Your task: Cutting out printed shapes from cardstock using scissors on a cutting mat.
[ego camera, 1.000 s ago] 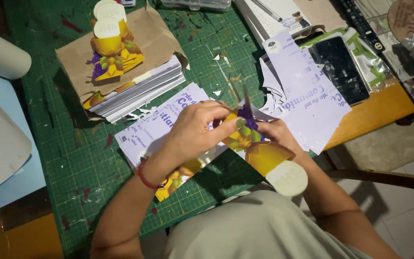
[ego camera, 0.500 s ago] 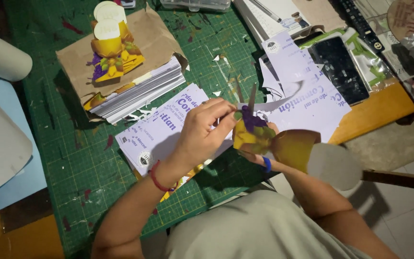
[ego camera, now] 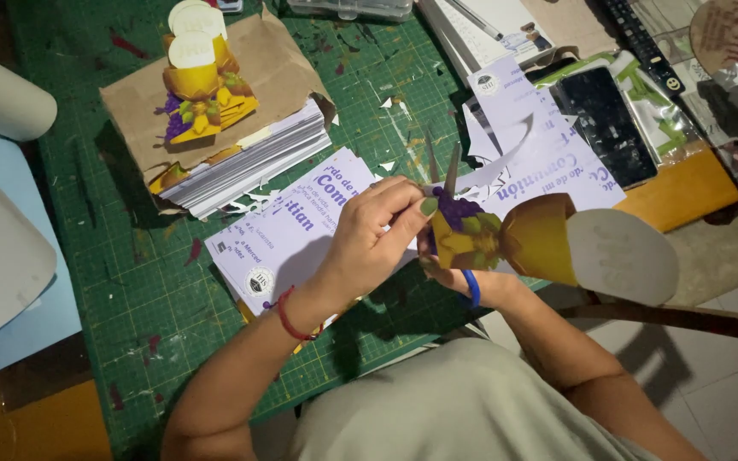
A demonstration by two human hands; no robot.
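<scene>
Paper chalice cut-out, gold with purple grapes and a pale round disc at one end, held above the near edge of the green cutting mat. Left hand closed on the grape end of the cut-out, fingertips pinched together, red cord bracelet at the wrist. Right hand under the cut-out, mostly hidden by it; fingers curled around a blue-handled pair of scissors, grey blades pointing up and away, slightly parted, just above the grapes. Exact grip of the right hand not discernible.

Lilac printed sheets flat on the mat directly below the hands, partly cut out. Further lilac sheet to the right, with curved cut edges. Brown paper bag at the far left of the mat, resting on a stack of white sheets; finished chalice pieces piled on the bag. Dark phone at the right, well apart from the hands, on an orange worktop. White paper scraps scattered on the mat between bag and lilac sheet.
</scene>
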